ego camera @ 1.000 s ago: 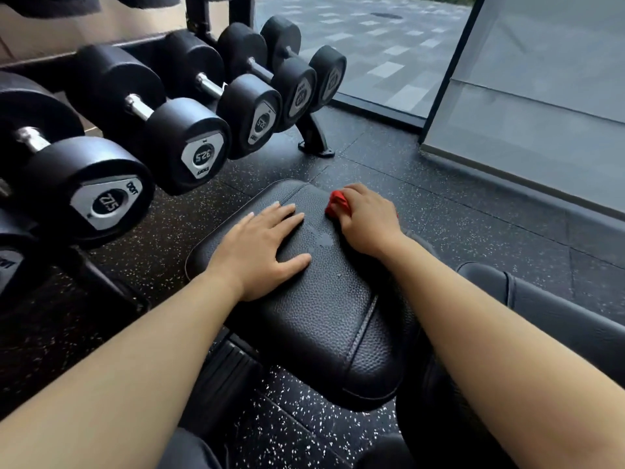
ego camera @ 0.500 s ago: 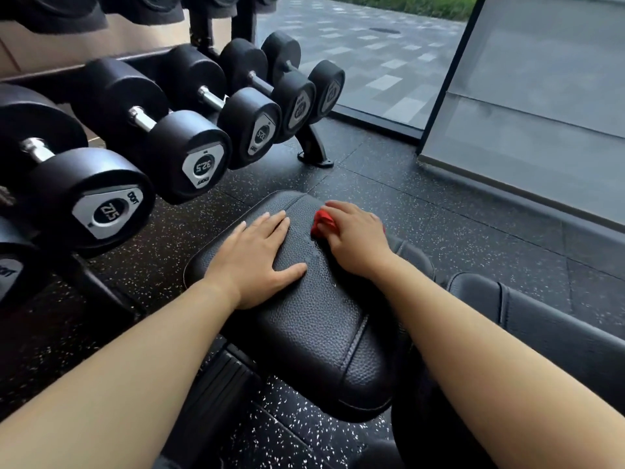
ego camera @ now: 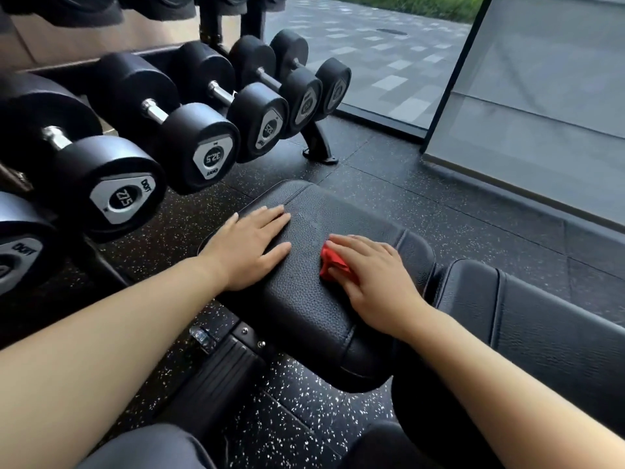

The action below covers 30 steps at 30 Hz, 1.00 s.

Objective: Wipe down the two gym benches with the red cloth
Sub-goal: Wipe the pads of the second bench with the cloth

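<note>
The black padded seat of a gym bench lies in front of me, low in the middle of the view. My left hand rests flat on its left part, fingers straight. On the right part of the seat my right hand presses a bunched red cloth against the leather, fingers and thumb curled over it. Only the cloth's left end shows from under the hand. The bench's longer back pad runs off to the right. A second bench is not in view.
A rack of black dumbbells stands close on the left, with its foot on the speckled rubber floor. A glass wall and a grey panel close off the back right. The bench frame sits below the seat.
My right hand has slid the red cloth from the seat's far end back toward me and to the right. My left hand stays flat on the seat.
</note>
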{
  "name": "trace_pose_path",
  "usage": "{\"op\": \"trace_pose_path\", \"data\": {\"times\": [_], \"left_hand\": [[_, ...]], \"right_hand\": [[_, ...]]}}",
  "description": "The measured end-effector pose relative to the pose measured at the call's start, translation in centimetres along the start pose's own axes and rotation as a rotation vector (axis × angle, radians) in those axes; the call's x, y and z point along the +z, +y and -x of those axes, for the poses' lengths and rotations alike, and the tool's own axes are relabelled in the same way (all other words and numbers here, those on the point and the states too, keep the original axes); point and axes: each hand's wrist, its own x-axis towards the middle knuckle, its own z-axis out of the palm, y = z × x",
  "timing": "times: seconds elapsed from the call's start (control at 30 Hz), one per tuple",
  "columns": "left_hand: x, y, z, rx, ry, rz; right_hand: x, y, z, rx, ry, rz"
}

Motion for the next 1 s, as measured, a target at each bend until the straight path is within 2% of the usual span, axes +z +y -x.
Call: {"op": "trace_pose_path", "data": {"times": [0.17,0.33,0.5,0.8,0.9,1.0], "left_hand": [[0.5,-0.3,-0.4,-0.025,0.059,0.007],[0.6,-0.4,-0.3,-0.029,0.102,0.014],[0.6,-0.5,-0.4,-0.04,0.113,0.033],[0.5,-0.2,-0.1,-0.05,0.076,0.016],[0.5,-0.2,0.4,-0.064,0.077,-0.019],[0.6,-0.9,0.6,-0.14,0.089,0.017]], "right_hand": [[0.7,0.3,-3.4,0.027,-0.067,0.049],[2.2,1.0,-10.2,0.086,-0.014,0.067],[3.1,1.8,-14.1,0.135,-0.048,0.056],[1.4,0.5,-7.2,0.066,-0.065,0.041],[0.9,0.1,-4.5,0.075,-0.094,0.104],[1.0,-0.1,-3.6,0.09,-0.012,0.091]]}}
